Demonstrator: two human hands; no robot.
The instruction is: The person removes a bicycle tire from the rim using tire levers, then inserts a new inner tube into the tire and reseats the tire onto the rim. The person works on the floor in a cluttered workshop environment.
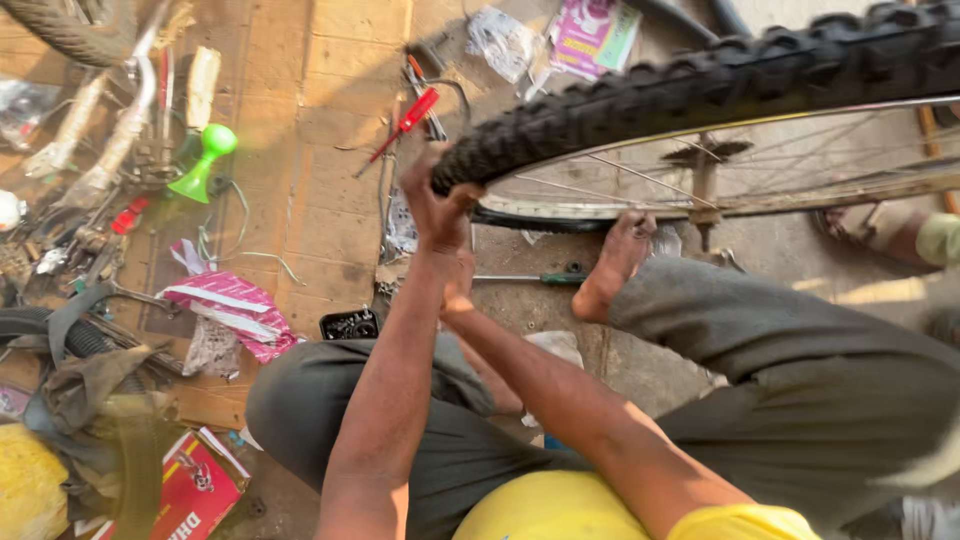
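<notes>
The floor (330, 120) is of worn brown tiles and grey concrete. A red screwdriver (408, 120) lies near its far edge, a green horn (205, 160) further left. A pink-and-white wrapper (232, 305) lies in the middle-left, with a small black box (350, 324) just beside it. A green-handled screwdriver (530, 277) lies on the concrete part. A red carton (195, 490) rests at the near-left corner.

The bicycle tyre (700, 85) ran off the right edge, so most of the wheel was unseen. The right hand (460, 290) lay largely hidden behind the left hand (437, 205) and wrist. At far left, another tyre (60, 25) was cropped by the top edge.
</notes>
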